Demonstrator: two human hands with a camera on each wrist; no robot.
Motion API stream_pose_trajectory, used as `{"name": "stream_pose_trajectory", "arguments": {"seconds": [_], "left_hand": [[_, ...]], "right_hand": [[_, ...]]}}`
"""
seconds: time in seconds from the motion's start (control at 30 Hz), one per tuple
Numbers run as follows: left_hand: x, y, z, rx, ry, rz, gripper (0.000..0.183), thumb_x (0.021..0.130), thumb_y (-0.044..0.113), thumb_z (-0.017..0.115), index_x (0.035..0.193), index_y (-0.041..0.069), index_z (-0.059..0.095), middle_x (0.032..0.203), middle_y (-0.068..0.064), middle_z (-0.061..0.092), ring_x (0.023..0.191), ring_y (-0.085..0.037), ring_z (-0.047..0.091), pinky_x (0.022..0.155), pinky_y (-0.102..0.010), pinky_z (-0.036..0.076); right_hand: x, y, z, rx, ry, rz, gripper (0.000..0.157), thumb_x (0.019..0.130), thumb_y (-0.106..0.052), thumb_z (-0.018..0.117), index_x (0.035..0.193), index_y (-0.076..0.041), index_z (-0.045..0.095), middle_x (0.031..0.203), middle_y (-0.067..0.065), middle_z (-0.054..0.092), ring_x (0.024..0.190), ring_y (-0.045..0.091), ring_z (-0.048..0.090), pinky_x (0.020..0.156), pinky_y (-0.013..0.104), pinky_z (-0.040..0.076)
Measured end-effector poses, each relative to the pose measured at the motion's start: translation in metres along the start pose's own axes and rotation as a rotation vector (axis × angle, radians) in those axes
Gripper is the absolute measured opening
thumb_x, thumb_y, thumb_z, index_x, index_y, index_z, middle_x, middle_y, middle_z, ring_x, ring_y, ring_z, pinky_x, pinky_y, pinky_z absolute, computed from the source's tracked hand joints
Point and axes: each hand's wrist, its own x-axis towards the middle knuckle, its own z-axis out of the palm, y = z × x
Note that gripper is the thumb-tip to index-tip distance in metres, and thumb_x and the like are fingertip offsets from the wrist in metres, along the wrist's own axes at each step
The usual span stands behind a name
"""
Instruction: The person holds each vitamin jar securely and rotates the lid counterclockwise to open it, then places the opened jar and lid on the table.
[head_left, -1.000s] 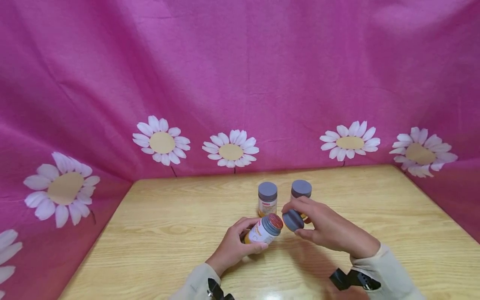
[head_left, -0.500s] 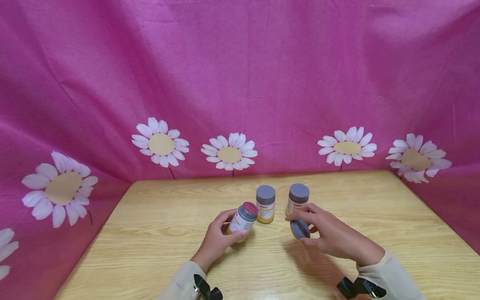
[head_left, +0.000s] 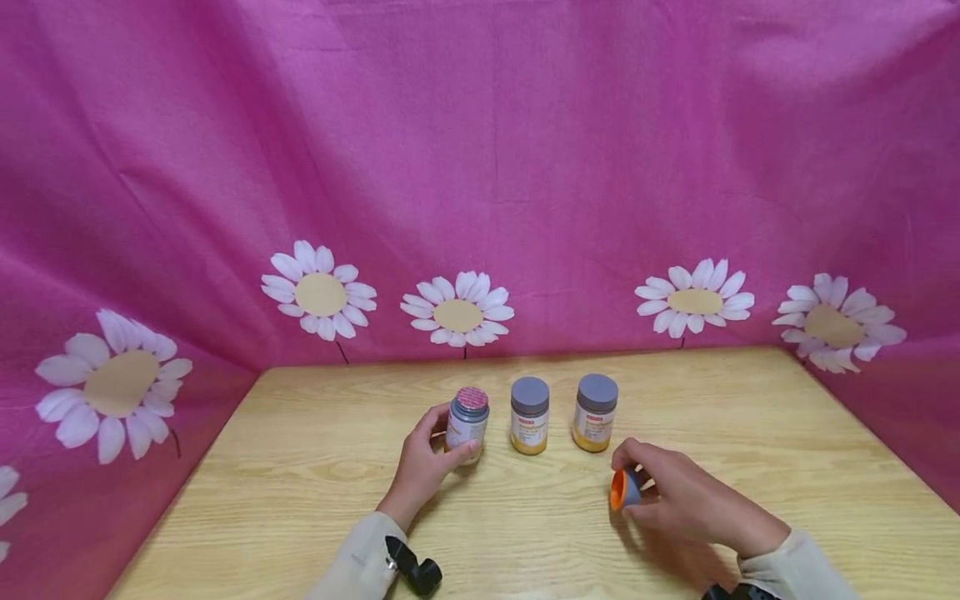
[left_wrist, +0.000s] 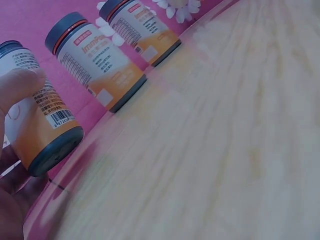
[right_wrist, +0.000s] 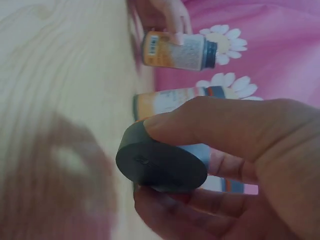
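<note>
My left hand (head_left: 422, 468) grips an uncapped supplement bottle (head_left: 463, 427), thumb in front and fingers behind. A pink-red seal (head_left: 472, 398) covers its mouth. In the left wrist view the bottle (left_wrist: 45, 110) has a white and orange label, and its dark base seems slightly off the table. My right hand (head_left: 693, 504) pinches a grey lid (head_left: 633, 490) on edge, low over the table, its orange inside facing left. The right wrist view shows the lid's (right_wrist: 160, 165) grey top between thumb and fingers.
Two capped bottles of the same kind stand upright behind the hands, a middle one (head_left: 530, 417) and a right one (head_left: 596, 414). The wooden table (head_left: 315, 500) meets a pink cloth (head_left: 480, 150) with daisies at its back and sides.
My left hand has carried the open bottle left, away from the lid, and brought it from tilted to nearly upright. The right hand has moved right and nearer, turning the lid's orange inside into view.
</note>
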Motion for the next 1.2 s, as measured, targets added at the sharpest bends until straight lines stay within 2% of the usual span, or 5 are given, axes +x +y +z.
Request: {"name": "stream_pose_trajectory", "arguments": {"seconds": [0.13, 0.33, 0.73, 1.0, 1.2], "left_hand": [[0.005, -0.002, 0.000, -0.019, 0.043, 0.003, 0.060, 0.077, 0.016, 0.082, 0.130, 0.012, 0.054, 0.119, -0.007, 0.060, 0.109, -0.023, 0.055, 0.094, -0.037, 0.047], [0.011, -0.006, -0.001, -0.020, 0.097, 0.025, 0.060, 0.077, 0.010, 0.081, 0.129, 0.006, 0.051, 0.116, -0.015, 0.061, 0.108, -0.028, 0.057, 0.092, -0.041, 0.048], [0.022, -0.010, -0.007, 0.064, 0.193, -0.039, 0.059, 0.076, 0.013, 0.082, 0.126, 0.006, 0.050, 0.118, -0.014, 0.060, 0.109, -0.028, 0.058, 0.094, -0.040, 0.048], [0.025, -0.009, -0.005, 0.112, 0.270, -0.041, 0.060, 0.076, 0.013, 0.082, 0.124, 0.003, 0.048, 0.119, -0.016, 0.059, 0.110, -0.030, 0.057, 0.095, -0.043, 0.047], [0.021, -0.011, -0.007, 0.144, 0.302, -0.079, 0.061, 0.075, 0.015, 0.082, 0.125, 0.003, 0.047, 0.119, -0.017, 0.059, 0.110, -0.030, 0.058, 0.095, -0.044, 0.046]], "right_hand": [[-0.001, 0.006, 0.003, -0.033, -0.029, 0.033, 0.044, 0.077, -0.017, 0.079, 0.111, -0.005, 0.054, 0.096, 0.001, 0.059, 0.086, 0.013, 0.058, 0.071, 0.028, 0.050], [-0.002, 0.010, 0.004, -0.126, -0.051, 0.062, 0.052, 0.075, -0.024, 0.081, 0.117, -0.001, 0.061, 0.099, 0.000, 0.056, 0.084, 0.009, 0.051, 0.070, 0.025, 0.046], [-0.002, 0.010, 0.001, -0.169, -0.122, 0.148, 0.042, 0.069, -0.015, 0.083, 0.105, -0.010, 0.061, 0.096, -0.004, 0.054, 0.083, 0.014, 0.052, 0.072, 0.030, 0.048], [-0.009, 0.013, 0.006, -0.230, -0.080, 0.149, 0.044, 0.064, -0.010, 0.082, 0.100, -0.016, 0.058, 0.092, -0.004, 0.051, 0.080, 0.014, 0.050, 0.067, 0.029, 0.046], [-0.011, 0.013, 0.013, -0.247, -0.061, 0.165, 0.046, 0.061, -0.008, 0.082, 0.099, -0.017, 0.057, 0.093, -0.003, 0.051, 0.080, 0.014, 0.051, 0.066, 0.030, 0.047]]}}
